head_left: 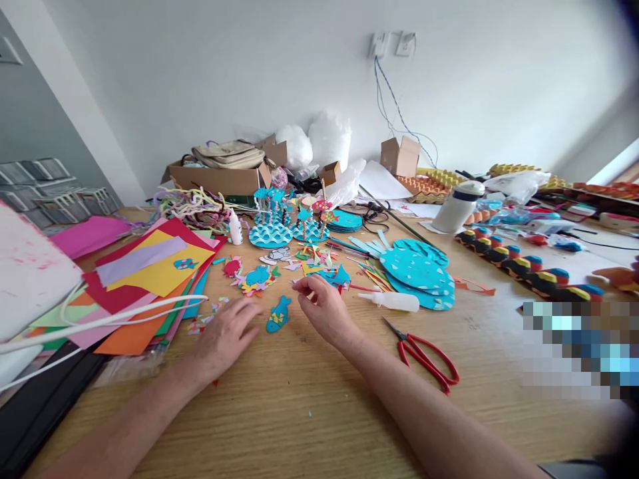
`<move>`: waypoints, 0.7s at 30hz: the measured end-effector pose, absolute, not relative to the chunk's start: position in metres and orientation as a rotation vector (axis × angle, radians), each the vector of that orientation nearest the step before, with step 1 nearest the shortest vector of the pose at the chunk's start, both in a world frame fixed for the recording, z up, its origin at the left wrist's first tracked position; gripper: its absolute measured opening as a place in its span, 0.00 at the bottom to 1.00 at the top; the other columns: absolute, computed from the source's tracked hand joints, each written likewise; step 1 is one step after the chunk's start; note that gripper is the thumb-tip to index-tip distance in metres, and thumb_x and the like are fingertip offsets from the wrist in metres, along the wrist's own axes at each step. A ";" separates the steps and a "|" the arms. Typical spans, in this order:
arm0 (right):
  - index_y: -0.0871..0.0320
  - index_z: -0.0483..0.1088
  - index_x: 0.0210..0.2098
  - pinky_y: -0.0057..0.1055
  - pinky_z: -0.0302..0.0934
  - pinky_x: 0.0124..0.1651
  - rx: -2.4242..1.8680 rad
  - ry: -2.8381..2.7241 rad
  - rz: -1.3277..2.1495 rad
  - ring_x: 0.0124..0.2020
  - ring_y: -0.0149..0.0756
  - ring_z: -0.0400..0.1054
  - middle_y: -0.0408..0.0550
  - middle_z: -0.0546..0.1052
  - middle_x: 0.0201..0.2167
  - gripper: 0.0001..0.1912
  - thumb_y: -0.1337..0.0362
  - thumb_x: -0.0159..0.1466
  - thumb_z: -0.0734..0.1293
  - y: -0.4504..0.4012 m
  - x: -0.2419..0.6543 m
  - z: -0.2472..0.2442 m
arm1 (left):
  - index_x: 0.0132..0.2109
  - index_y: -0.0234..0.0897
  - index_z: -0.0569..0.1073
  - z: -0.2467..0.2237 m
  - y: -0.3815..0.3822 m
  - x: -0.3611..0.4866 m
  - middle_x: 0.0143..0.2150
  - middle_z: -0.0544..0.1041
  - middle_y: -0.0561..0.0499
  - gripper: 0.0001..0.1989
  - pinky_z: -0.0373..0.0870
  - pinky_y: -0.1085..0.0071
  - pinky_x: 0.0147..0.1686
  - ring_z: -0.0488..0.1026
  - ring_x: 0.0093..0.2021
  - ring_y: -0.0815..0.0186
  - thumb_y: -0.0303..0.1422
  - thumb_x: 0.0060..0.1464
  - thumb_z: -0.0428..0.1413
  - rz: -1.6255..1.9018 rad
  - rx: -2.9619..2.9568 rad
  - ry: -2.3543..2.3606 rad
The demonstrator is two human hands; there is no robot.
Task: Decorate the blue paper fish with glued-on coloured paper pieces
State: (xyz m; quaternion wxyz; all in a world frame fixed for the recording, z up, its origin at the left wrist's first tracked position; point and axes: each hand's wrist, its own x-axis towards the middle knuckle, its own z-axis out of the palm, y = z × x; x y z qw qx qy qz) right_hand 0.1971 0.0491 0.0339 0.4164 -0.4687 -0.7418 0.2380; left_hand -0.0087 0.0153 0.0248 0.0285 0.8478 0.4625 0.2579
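Observation:
A blue paper fish (278, 315) with small yellow and green pieces on its body lies flat on the table between my hands. My left hand (227, 336) rests just left of it, fingers loosely bent, thumb apart, and nothing visible in it. To the fish's right is my right hand (322, 307), its fingers curled together at the near edge of the paper scraps. A tiny pale bit shows by those fingertips; whether they grip it is too small to tell. Beyond the hands lie a cluster of colourful paper cutouts (258, 279) and a blue paper shape (335, 275).
Red-handled scissors (429, 359) and a white glue bottle (394, 301) lie right of my right forearm, near blue discs (419, 266). Coloured paper sheets (150, 266) are stacked at left, with a white cable (124, 313) across them. Another glue bottle (235, 228) stands behind.

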 end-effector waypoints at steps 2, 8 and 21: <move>0.59 0.68 0.31 0.27 0.58 0.34 -1.172 -1.842 0.578 0.33 0.31 0.64 0.45 0.72 0.30 0.12 0.76 0.51 0.57 0.050 0.198 0.034 | 0.37 0.38 0.69 0.041 0.022 -0.023 0.39 0.73 0.49 0.10 0.66 0.68 0.41 0.70 0.41 0.63 0.28 0.53 0.44 0.775 2.534 1.531; 0.58 0.67 0.31 0.28 0.58 0.34 -1.076 -1.860 0.519 0.33 0.32 0.64 0.45 0.71 0.30 0.12 0.76 0.52 0.56 0.046 0.199 0.034 | 0.37 0.40 0.72 0.073 0.030 -0.074 0.37 0.76 0.52 0.12 0.65 0.72 0.37 0.72 0.36 0.63 0.31 0.50 0.45 0.395 2.295 1.742; 0.59 0.66 0.29 0.27 0.57 0.34 -1.004 -1.988 0.485 0.31 0.31 0.63 0.45 0.69 0.29 0.12 0.78 0.52 0.56 0.042 0.198 0.037 | 0.31 0.39 0.70 0.061 0.030 -0.100 0.27 0.71 0.54 0.08 0.59 0.75 0.27 0.67 0.28 0.66 0.28 0.44 0.47 -0.012 2.336 1.712</move>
